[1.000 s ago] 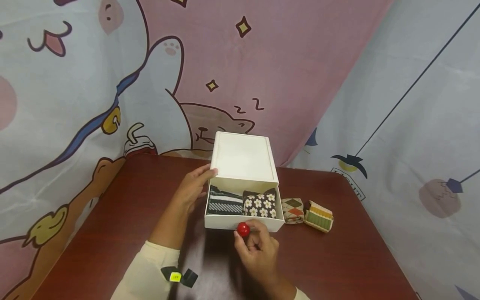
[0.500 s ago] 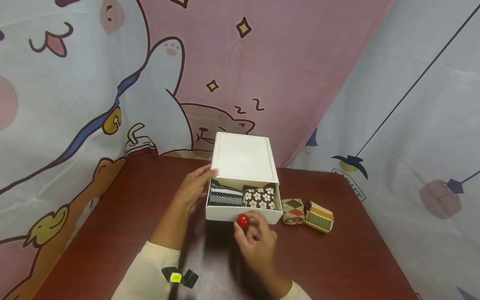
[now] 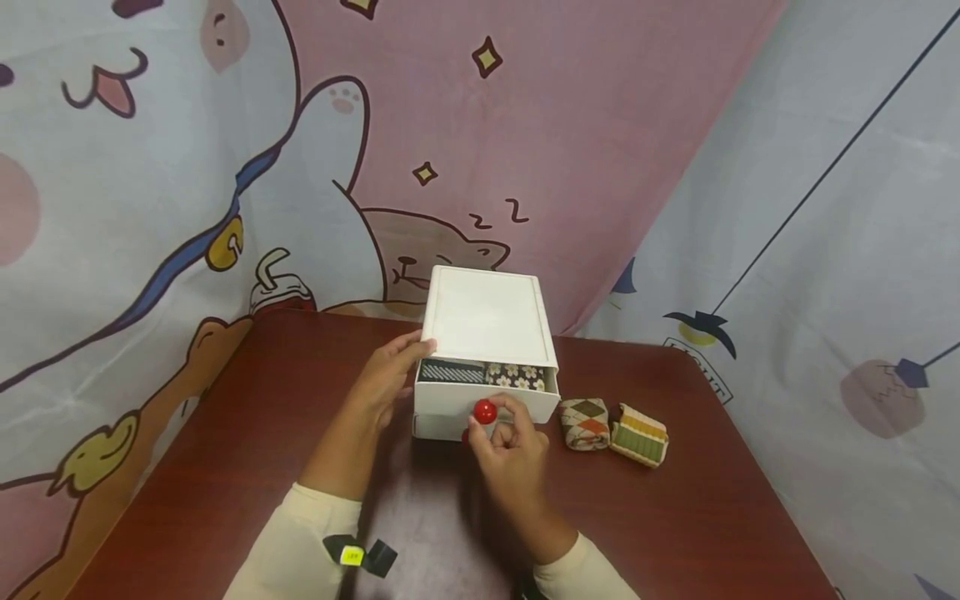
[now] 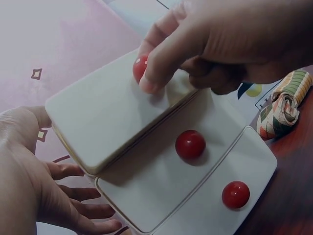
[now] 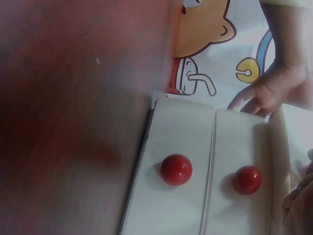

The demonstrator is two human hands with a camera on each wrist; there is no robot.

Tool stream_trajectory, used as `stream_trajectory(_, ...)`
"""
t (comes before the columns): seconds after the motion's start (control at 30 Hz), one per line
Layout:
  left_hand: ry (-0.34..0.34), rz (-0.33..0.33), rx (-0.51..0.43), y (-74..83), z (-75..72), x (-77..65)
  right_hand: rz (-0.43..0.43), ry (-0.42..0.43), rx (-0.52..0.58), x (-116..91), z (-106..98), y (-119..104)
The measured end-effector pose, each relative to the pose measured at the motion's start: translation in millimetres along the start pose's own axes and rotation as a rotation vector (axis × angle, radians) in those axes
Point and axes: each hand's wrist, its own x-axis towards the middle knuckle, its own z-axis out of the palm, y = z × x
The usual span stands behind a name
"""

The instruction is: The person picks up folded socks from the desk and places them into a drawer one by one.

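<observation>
A small white drawer cabinet [image 3: 487, 317] stands on the table with its top drawer [image 3: 442, 398] partly out. Thumb and forefinger of my right hand [image 3: 517, 458] pinch the drawer's round red knob [image 3: 485, 411]. Inside lie a dark striped folded sock bundle [image 3: 452, 372] and a dark one with white flowers [image 3: 516, 377], both partly hidden under the cabinet top. My left hand [image 3: 386, 379] rests against the cabinet's left side, thumb at the top edge, fingers spread along the wall. Two lower drawers with red knobs [image 4: 190, 145] are closed in the left wrist view.
Right of the cabinet on the dark red wooden table [image 3: 675, 525] lie a rolled argyle sock bundle [image 3: 585, 423] and a yellow-green striped one [image 3: 639, 435]. A cartoon-printed cloth [image 3: 570, 125] hangs behind the table.
My right hand has pushed the top drawer inward by its knob, so less of the socks shows. The left hand has stayed on the cabinet's side.
</observation>
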Motion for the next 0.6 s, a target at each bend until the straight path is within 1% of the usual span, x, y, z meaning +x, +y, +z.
stream_trajectory(0.13, -0.004, -0.008, -0.009, -0.3, -0.2, 0.3, 0.031, -0.002, -0.020, 6, 3, 5)
stream_trajectory(0.23, -0.013, 0.000, -0.014, -1.0, 0.1, 0.9, 0.053, 0.000, -0.038, 11, 6, 8)
stream_trajectory(0.6, -0.015, 0.007, -0.010, -2.0, -0.9, 1.8, 0.059, 0.009, -0.047, 24, 11, 16)
